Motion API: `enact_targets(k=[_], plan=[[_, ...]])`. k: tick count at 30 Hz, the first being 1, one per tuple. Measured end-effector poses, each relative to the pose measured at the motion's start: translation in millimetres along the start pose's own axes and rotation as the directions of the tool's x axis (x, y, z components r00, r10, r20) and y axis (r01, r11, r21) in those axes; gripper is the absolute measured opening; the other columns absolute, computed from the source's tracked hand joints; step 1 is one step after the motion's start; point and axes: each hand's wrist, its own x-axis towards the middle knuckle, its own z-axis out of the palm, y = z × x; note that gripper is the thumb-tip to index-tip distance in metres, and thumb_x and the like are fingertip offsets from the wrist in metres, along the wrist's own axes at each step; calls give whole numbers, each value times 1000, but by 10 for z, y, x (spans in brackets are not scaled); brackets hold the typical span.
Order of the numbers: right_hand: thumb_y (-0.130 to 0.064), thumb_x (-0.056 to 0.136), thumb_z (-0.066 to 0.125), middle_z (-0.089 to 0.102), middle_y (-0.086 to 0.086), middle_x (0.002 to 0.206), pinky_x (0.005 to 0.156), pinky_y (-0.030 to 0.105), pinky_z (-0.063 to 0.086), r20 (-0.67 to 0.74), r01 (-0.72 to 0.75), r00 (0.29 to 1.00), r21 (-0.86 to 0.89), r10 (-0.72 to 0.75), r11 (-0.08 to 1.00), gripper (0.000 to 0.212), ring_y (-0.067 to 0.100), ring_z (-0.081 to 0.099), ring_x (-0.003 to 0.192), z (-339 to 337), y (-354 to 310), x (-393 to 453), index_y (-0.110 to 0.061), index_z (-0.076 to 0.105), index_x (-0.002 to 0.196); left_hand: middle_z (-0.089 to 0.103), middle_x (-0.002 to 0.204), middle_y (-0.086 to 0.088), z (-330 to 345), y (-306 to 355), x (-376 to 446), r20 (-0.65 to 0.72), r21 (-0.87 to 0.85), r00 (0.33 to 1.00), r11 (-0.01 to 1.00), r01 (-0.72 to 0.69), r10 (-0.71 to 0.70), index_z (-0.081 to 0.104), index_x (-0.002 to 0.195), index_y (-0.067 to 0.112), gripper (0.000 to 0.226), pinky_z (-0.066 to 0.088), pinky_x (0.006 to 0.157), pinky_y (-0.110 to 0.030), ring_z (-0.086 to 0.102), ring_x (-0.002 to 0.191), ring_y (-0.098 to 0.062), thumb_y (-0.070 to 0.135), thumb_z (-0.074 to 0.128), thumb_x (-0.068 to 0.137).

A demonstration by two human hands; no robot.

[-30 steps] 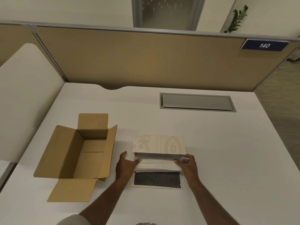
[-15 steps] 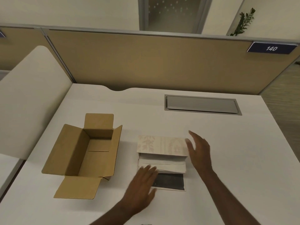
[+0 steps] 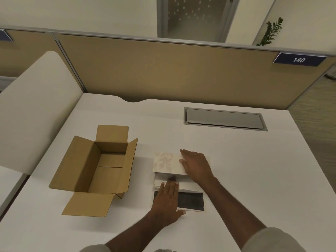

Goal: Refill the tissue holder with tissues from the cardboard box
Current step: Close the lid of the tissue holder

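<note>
So from my feed, the right hand (image 3: 197,165) was lying flat, palm down, on the right half of the tissue holder's (image 3: 166,162) patterned top, fingers stretched out and close together, pointing toward the far left, not gripping anything, just resting on it. The left hand (image 3: 168,199) was flat too, palm down on the near side of the holder, fingers straight and together, with the tips on the white stack of tissues (image 3: 164,180) showing under the raised patterned top; the palm covered the left part of a dark panel (image 3: 190,200) lying just in front of the holder. The fingertips were a bit blurred, so I couldn't tell how hard they pressed. Both forearms came in from the near edge of the desk (image 3: 236,170), with light sleeves just showing at the bottom. The holder itself sat in the middle of the desk, and the cardboard box (image 3: 98,168) was just to its left, not touching it, flaps open, and as far as I could see nothing inside. Beyond the holder, further back and to the right, there was a grey cable hatch (image 3: 224,119) set in the desk, then a tan partition (image 3: 163,70) with a blue 140 sign (image 3: 299,60) at its right end.
</note>
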Motion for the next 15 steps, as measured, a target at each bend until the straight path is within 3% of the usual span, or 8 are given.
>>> enact_targets(k=[4,8,11,15], plan=[[-31,99,46,52,3,146,109,41,37,-88,40,995,32,-37,999,48,23,53,127,52,-50,-291,-18,43,145,-1,166,-8,3,-32,-46,1,22,1000,999,-28,28,-1,156,14,93,2,124,-49,-3,153,-33,62,45,91],[-27,95,54,57,2,141,105,43,42,-147,59,987,3,-58,998,47,22,57,124,150,-88,-536,-19,48,142,-4,166,-4,65,-120,-334,-77,30,982,985,-170,172,1,157,16,83,1,124,-44,-4,153,-28,50,47,96],[-25,88,65,65,-1,130,95,41,50,-208,84,974,-26,-88,996,47,21,63,114,257,-113,-722,-19,56,134,25,162,-2,231,-277,-647,-241,69,908,940,-336,342,31,152,18,70,31,117,-41,24,149,-23,51,48,92],[-22,87,67,64,-2,131,91,39,50,-279,128,949,-93,-150,987,43,21,61,117,466,-128,-999,-20,60,129,50,148,11,341,-439,-953,-404,-37,857,930,-365,320,49,141,30,48,48,105,-33,46,137,-12,47,38,98]])
